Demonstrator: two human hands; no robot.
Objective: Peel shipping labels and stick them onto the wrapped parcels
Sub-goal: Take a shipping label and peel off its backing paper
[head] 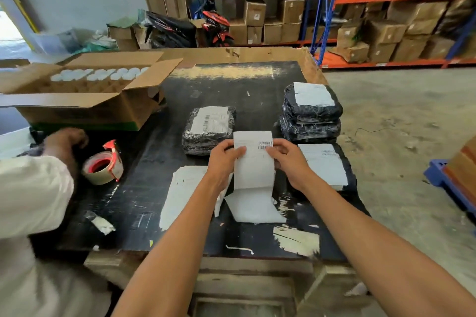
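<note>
Over the middle of the black table [144,203], both hands are up on a strip of shipping labels [253,162]. Left hand [223,159] pinches the strip's left edge just under the barcode, thumb on the face of the paper; right hand [288,159] pinches the right edge at the same height, fingers curled in around it. So the strip hangs between the two hands, its top label standing above the fingertips, its lower end folding forward onto the tabletop.

Just beyond the hands sits a wrapped parcel [208,130] in black film, a label already on its top. To the right, a stack of parcels [311,113], the top one labelled too, and nearer, just beside the right hand, another labelled parcel [327,167]. Loose white sheets [185,188] lie flat under the left forearm.

Off to the left, a tape dispenser [104,166] with a red handle, an open cardboard box [85,100], and another person's hand [65,140] resting on the table edge, white sleeve [31,188] below it.
</note>
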